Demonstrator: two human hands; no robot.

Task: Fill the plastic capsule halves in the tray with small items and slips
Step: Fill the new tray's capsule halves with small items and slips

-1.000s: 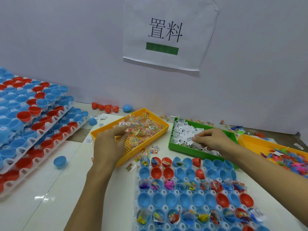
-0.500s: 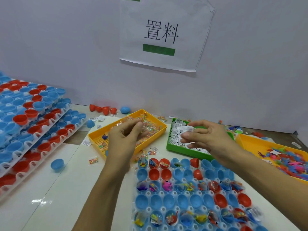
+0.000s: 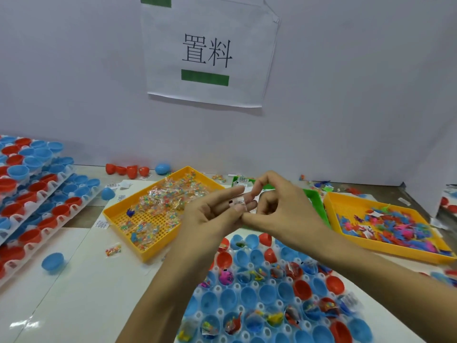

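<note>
Both hands meet above the tray: my left hand holds a small slip between fingers and thumb, and the right hand pinches at the same slip with its fingertips, the other fingers curled. Whether a packet sits in the left hand too, I cannot tell. The slip looks feather-light and limp, so I judge it will flutter or cling to skin; a pinch at one edge should do. The halves sit in the tray on the worktop below, some already filled, several blue ones in the middle rows bare. Packets fill the yellow bin to the left; the green bin lies behind the hands.
</note>
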